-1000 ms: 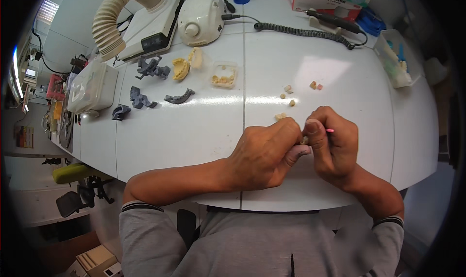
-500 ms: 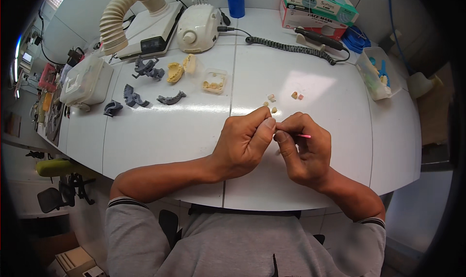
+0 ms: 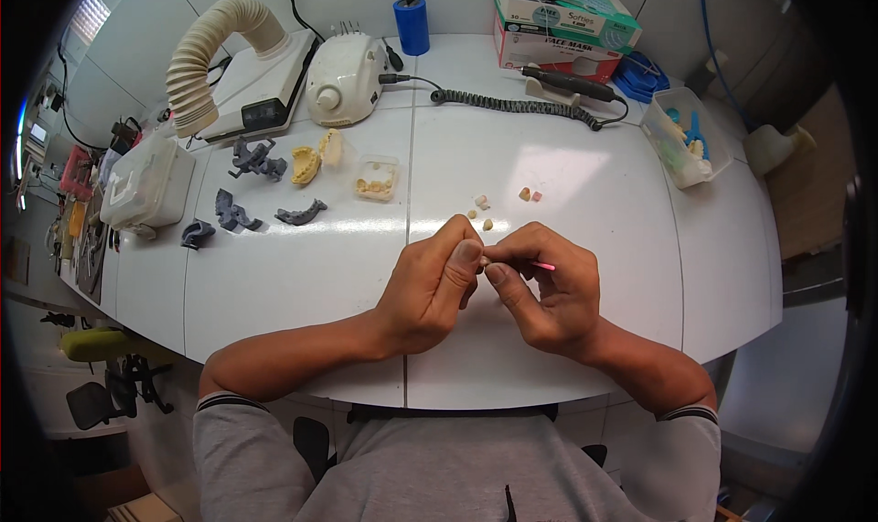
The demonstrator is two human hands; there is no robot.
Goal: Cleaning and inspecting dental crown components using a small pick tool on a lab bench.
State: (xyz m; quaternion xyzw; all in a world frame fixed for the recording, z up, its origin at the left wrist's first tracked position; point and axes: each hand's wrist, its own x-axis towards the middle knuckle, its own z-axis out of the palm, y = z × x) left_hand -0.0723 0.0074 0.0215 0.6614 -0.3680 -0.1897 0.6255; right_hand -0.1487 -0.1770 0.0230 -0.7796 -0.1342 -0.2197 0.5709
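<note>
My left hand [image 3: 430, 284] is closed in a pinch on a small pale tooth-like piece [image 3: 485, 261], mostly hidden by the fingertips. Against it, my right hand [image 3: 549, 298] is closed on a thin pink stick [image 3: 546, 266], its thumb and finger touching the piece. Just beyond my hands lie several small tooth-coloured pieces [image 3: 487, 225], some pinkish [image 3: 537, 196]. Farther left are a clear box of small pieces [image 3: 375, 185], yellow dental casts [image 3: 305, 165] and several dark grey moulded parts [image 3: 302, 214].
A hose unit [image 3: 190, 110], white control box [image 3: 338, 92], blue cylinder [image 3: 412, 28], mask boxes [image 3: 558, 51] and a corded handpiece [image 3: 567, 85] line the back of the white bench [image 3: 274, 302]. A tub [image 3: 677, 156] sits right, a toolbox [image 3: 146, 188] left.
My left hand has turned so its thumb lies on top. Both hands remain pinched together. The view has shifted, with the bench items appearing lower and farther left in the frame.
</note>
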